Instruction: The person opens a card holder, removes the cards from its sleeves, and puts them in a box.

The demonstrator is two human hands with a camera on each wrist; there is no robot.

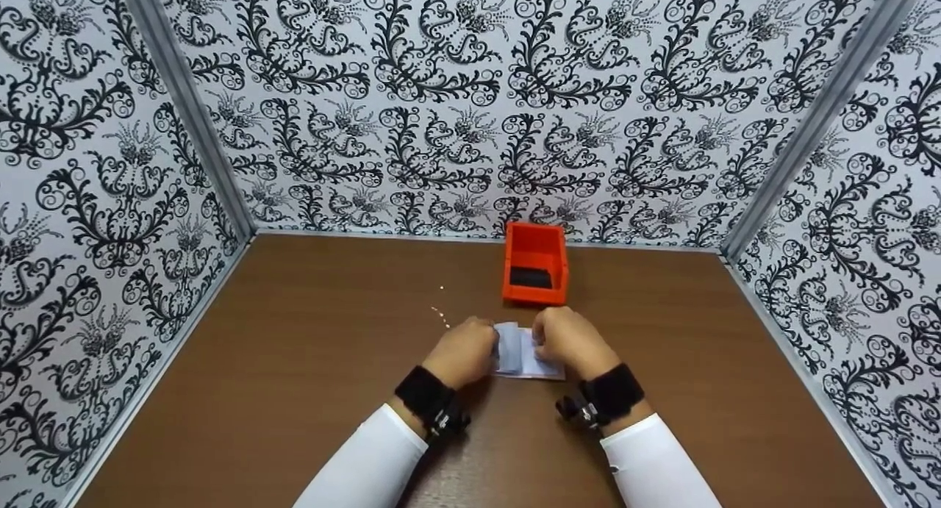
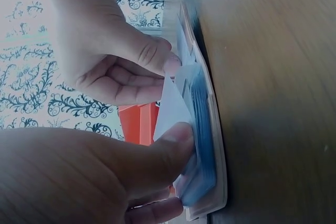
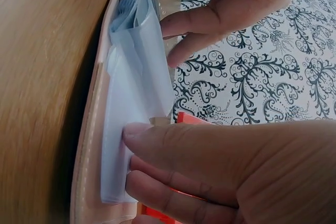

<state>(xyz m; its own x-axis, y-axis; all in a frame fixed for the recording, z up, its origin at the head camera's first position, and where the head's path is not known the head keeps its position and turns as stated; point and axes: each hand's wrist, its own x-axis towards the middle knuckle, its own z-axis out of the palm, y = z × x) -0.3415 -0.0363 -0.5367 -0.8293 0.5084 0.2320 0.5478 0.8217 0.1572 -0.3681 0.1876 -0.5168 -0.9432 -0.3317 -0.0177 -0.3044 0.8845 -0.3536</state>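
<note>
A card holder with a pinkish cover and clear plastic sleeves lies opened on the brown table. My left hand pinches the bluish stack of sleeves on the holder's left side, thumb on top. On the other side, my right hand holds a clear sleeve between its thumb and fingers. One sleeve stands partly lifted between the hands in both wrist views. Whether any card sits inside the sleeves I cannot tell.
Behind the hands stands an orange bin with a black thing inside. Several small pale bits lie on the table left of the bin. Patterned walls enclose the table at the back and sides.
</note>
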